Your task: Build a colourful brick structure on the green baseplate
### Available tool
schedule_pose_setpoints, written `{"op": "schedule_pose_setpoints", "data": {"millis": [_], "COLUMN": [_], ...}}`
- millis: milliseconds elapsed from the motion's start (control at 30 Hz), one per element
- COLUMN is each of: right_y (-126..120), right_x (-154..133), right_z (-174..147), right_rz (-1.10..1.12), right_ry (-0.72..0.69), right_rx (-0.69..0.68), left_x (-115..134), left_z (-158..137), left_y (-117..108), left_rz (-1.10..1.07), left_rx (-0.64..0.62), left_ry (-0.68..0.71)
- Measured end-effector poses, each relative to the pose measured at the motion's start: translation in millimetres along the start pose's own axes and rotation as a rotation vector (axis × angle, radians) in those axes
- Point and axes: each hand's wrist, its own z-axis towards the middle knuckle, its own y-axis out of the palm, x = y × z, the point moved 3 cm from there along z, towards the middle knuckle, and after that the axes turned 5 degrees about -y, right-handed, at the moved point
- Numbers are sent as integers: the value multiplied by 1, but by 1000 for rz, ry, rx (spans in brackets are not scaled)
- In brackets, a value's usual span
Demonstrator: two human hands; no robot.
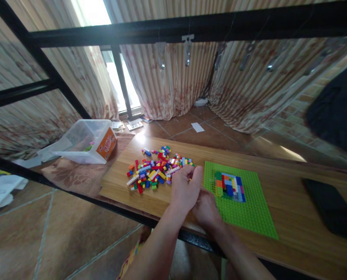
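Fingers: curled together on the left hand [186, 189], grip unclear; right hand [205, 208] tucked beneath, cannot tell
Bricks [157, 169]: loose heap just left (touching fingertips, maybe)
Green plate [249, 210]: right, small build [230, 186] on it

We see our left hand [185, 190] and right hand [205, 210] bare, without gloves, rings or a watch. Both forearms, near the green baseplate [249, 217], are bare too, with no sleeve in view.
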Motion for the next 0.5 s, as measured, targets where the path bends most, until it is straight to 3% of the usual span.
{"op": "schedule_pose_setpoints", "data": {"millis": [500], "right_y": [3], "right_x": [6], "right_z": [-4], "right_rz": [-56], "right_ry": [7], "right_rx": [-14], "left_x": [-7], "left_z": [10], "left_y": [-16], "left_rz": [-3], "left_rx": [66], "left_ry": [-16]}}
